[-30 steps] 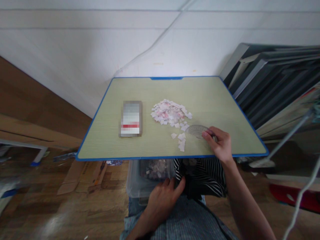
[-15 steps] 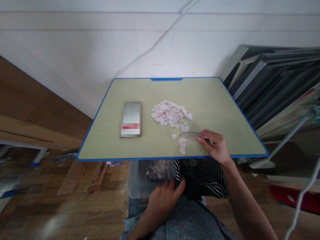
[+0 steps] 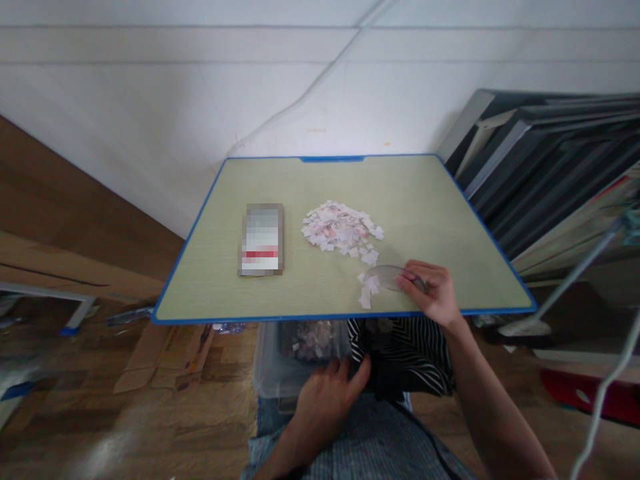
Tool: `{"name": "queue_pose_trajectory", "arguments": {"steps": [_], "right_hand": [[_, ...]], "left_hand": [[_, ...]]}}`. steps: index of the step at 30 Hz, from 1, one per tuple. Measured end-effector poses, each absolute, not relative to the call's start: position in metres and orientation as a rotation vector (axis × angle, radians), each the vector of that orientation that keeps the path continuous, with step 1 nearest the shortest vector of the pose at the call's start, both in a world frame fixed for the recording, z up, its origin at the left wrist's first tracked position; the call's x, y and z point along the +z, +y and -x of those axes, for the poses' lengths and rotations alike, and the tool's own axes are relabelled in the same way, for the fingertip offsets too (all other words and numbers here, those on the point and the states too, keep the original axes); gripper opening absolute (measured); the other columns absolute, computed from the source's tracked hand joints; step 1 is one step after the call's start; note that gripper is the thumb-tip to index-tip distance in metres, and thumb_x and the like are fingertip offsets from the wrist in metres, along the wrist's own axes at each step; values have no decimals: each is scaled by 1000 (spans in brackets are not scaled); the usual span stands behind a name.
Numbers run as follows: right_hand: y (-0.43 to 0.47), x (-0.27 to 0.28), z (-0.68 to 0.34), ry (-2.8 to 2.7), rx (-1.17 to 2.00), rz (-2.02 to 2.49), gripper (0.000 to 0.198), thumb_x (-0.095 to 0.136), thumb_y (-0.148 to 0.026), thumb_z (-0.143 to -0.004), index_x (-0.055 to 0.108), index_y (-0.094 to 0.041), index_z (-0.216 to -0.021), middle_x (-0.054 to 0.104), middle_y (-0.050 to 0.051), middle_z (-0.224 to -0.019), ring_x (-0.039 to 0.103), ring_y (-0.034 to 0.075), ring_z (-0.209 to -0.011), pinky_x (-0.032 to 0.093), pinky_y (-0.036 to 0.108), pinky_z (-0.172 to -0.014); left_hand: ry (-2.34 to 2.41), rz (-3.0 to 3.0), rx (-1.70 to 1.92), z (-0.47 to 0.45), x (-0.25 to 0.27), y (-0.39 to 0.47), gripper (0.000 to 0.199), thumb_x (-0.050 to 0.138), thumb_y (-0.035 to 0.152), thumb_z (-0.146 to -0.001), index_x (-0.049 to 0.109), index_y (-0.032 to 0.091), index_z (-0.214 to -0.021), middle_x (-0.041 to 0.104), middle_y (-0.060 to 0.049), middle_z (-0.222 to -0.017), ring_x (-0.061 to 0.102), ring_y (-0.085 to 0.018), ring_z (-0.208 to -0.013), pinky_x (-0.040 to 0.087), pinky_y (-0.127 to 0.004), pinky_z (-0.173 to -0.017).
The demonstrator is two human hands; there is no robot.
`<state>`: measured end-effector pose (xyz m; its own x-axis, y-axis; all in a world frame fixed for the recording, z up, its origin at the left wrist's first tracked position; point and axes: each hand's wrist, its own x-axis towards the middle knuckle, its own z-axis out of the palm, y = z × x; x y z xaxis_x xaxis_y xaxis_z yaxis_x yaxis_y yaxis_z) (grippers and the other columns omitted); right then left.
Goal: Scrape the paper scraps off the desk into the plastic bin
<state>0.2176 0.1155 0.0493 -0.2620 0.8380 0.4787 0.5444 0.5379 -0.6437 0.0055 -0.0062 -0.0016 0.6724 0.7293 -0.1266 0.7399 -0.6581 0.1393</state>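
My right hand (image 3: 431,290) pinches a thin, greyish, see-through comb-like tool (image 3: 383,277) with a curved edge, held low over the board's front right part. Its far end meets a small group of pale paper scraps (image 3: 367,293). Farther back lies a loose pile of white and pinkish scraps (image 3: 340,227), with a few strays trailing from it. Below the board, my left hand (image 3: 327,397) rests at the rim of a clear plastic tub (image 3: 265,373), beside a black-and-white striped cloth (image 3: 420,353). Its thumb stands apart from the fingers, and no held thing shows.
A flat rectangular item (image 3: 261,240), blurred over, lies left of the pile. The green board (image 3: 300,293) has a blue rim and meets the white wall behind. Dark flat panels (image 3: 550,153) lean at the right. Flattened cardboard (image 3: 160,357) lies on the floor at left.
My right hand has shifted slightly right with the comb-like tool. A stray scrap near the tool's tip has moved right into the small front group. My left hand stays put.
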Motion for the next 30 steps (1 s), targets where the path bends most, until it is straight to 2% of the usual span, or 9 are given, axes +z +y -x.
{"name": "queue_pose_trajectory", "arguments": {"steps": [5,9,15,19,24,30], "right_hand": [[116,47,-222,-1872,487,1182,25,52,-16,-78,41,-17,-55,41,-2,-55,41,9,-52,32,23,-50],[115,47,-225,-1881,515,1194,29,52,-18,-77,38,-18,-52,36,-3,-52,37,9,-49,29,24,-47],[112,51,-221,-1926,596,1096,16,54,-19,-77,54,-17,-61,54,2,-61,50,12,-58,39,25,-52],[105,51,-228,-2068,756,1069,21,54,-24,-79,56,-16,-60,55,3,-60,50,12,-55,39,24,-49],[97,49,-256,-1948,673,1225,27,57,-33,-77,57,-17,-56,54,2,-56,50,13,-53,39,25,-48],[117,46,-256,-1965,654,1234,19,56,-31,-78,62,-17,-68,59,5,-70,55,14,-65,43,25,-57]], "left_hand": [[1205,-2716,-92,-6,-3,-6,52,46,10,-80,31,19,-129,58,-7,-91,58,-18,-73,47,-25,-53],[1204,-2706,-105,-6,-4,-7,54,46,9,-81,29,18,-130,58,-7,-90,58,-18,-74,47,-25,-55],[1202,-2695,-103,-6,-3,-8,54,47,11,-81,29,19,-131,59,-8,-93,58,-18,-76,47,-25,-56],[1209,-2693,-92,-7,-4,-8,53,48,11,-81,29,19,-131,59,-8,-93,59,-19,-75,48,-26,-56],[1207,-2669,-96,-7,-2,-6,53,47,10,-81,30,19,-130,59,-8,-94,59,-19,-74,48,-26,-55],[1224,-2655,-118,-7,-2,-5,54,47,10,-81,29,19,-131,59,-7,-94,59,-19,-76,47,-26,-57]]}}
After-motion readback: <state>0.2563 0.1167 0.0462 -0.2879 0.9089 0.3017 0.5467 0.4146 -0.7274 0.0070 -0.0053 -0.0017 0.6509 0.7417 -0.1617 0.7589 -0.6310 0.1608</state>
